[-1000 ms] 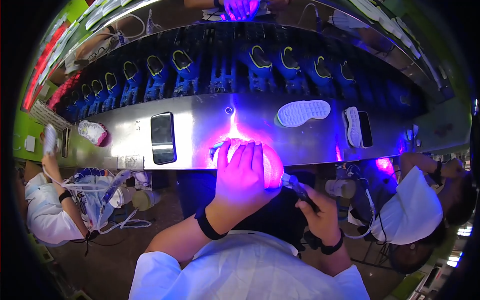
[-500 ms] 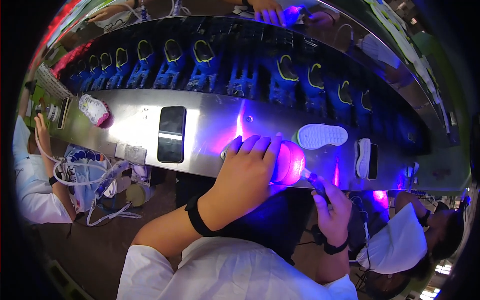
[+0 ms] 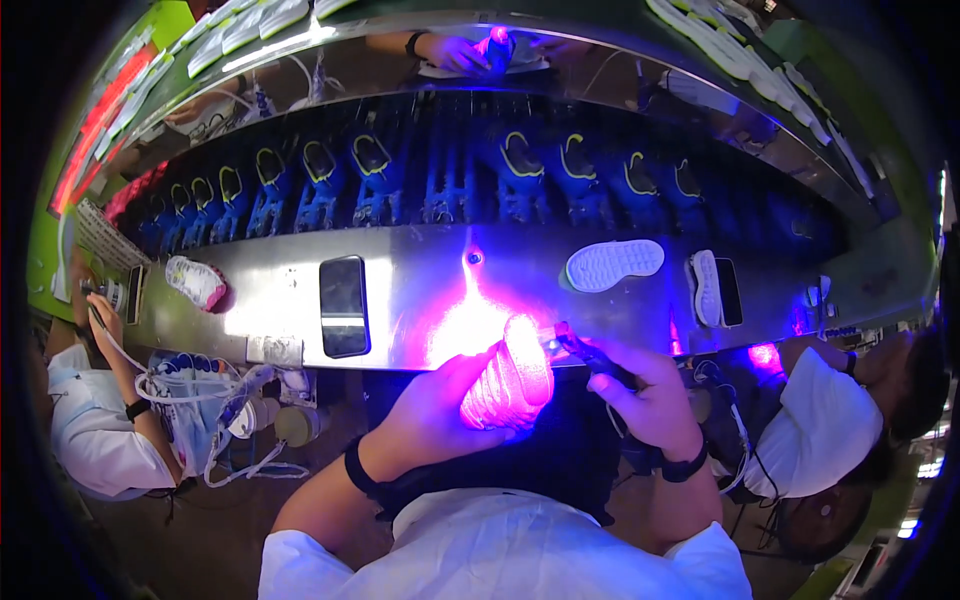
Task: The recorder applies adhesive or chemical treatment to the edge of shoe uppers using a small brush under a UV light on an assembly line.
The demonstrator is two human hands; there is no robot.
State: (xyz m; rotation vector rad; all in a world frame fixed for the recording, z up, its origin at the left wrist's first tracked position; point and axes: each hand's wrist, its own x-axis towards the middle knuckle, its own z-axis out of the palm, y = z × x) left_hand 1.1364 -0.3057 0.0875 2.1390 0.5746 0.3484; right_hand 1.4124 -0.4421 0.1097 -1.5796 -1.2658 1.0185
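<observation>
The person's left hand (image 3: pixel 425 405) is gripping a rounded, textured shoe (image 3: pixel 508 385) at the metal bench's (image 3: pixel 410 290) near edge, seemingly so that its side is facing a brush-like tool (image 3: pixel 592 358). The right hand (image 3: pixel 650 398), apart from the left, is clasping this tool's dark handle. Beyond, a patterned white sole (image 3: pixel 617 265) is lying flat.

Pink-lit shoe (image 3: pixel 522 375) meets brush-like tool (image 3: pixel 598 356)

The shoe, its true colour lost in the glow, tilts upward from the left hand's (image 3: pixel 432 408) grip, ridged near the fingers and smoother towards its raised end. Out of the right hand's (image 3: pixel 648 400) grip slants the tool's dark handle, its pale end at the shoe's side farthest from the left palm; contact is unclear.
</observation>
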